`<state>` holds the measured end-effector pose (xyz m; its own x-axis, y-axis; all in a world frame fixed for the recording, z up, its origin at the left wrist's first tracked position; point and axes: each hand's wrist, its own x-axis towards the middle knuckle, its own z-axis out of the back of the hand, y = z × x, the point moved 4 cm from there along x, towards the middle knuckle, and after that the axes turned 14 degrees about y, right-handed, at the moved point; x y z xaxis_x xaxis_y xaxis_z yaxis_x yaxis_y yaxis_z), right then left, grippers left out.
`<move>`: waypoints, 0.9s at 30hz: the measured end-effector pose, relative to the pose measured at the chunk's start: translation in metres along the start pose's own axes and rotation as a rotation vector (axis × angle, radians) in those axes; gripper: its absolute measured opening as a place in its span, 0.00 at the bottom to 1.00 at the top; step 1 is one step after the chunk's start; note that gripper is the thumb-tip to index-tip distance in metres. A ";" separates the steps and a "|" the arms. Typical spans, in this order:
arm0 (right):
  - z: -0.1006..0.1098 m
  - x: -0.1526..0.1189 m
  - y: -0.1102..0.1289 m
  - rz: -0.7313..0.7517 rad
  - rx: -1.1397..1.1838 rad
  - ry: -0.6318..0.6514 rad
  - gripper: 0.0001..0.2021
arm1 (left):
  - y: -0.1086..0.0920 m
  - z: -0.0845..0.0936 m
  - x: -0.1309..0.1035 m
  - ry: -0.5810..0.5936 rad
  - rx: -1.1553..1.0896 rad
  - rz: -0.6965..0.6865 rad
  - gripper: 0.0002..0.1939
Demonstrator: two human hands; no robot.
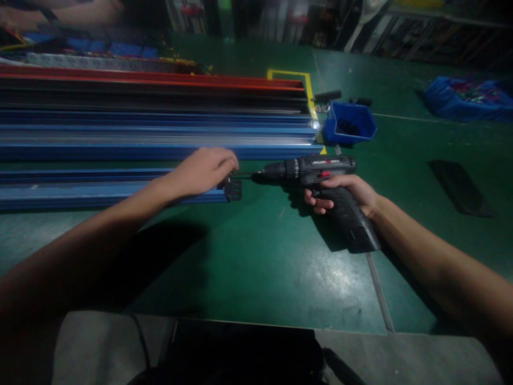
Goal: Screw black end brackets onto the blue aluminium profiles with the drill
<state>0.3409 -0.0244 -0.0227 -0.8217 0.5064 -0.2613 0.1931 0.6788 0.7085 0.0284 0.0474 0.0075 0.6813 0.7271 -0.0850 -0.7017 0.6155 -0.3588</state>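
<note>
My right hand (pixel 348 195) is wrapped round the grip of a black cordless drill (pixel 304 168), which points left with its long thin bit (pixel 246 173) level. The bit reaches toward a black end bracket (pixel 233 190) on the right end of a blue metal profile (pixel 200 195). My left hand (pixel 208 168) lies over that end of the profile, fingers bent and pressed together near the bit's tip. Whatever sits between those fingertips is hidden or too small to name.
Behind the near profile lie several long blue, black and red profiles (pixel 160 152). A blue bin (pixel 350 123) with dark parts stands past their ends. Farther right are a blue bag-lined container (pixel 444 104) and a flat black object (pixel 460 187). A person's arm (pixel 80 13) shows at top left.
</note>
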 end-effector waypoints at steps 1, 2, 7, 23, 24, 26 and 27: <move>0.000 0.000 0.000 -0.001 -0.001 -0.001 0.10 | 0.000 0.000 0.000 0.000 0.000 0.003 0.24; 0.000 0.000 0.000 -0.001 -0.003 -0.003 0.10 | 0.000 0.000 0.000 0.002 0.000 0.006 0.23; 0.000 0.000 0.000 0.004 -0.015 -0.002 0.09 | 0.000 0.000 0.000 0.004 0.009 0.002 0.23; -0.001 0.000 0.001 -0.006 0.026 -0.003 0.09 | -0.001 0.001 0.000 0.009 0.012 0.019 0.24; -0.001 0.000 0.001 -0.006 0.030 -0.006 0.09 | -0.001 0.001 0.000 0.009 0.012 0.017 0.24; -0.001 0.000 0.001 -0.009 0.036 -0.014 0.10 | -0.001 0.001 0.000 0.008 0.016 0.014 0.24; -0.001 0.000 0.001 -0.010 0.038 -0.016 0.10 | -0.001 0.001 0.000 0.010 0.018 0.014 0.24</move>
<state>0.3408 -0.0247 -0.0214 -0.8151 0.5078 -0.2788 0.2053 0.7033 0.6806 0.0285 0.0474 0.0086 0.6731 0.7329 -0.0991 -0.7150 0.6106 -0.3405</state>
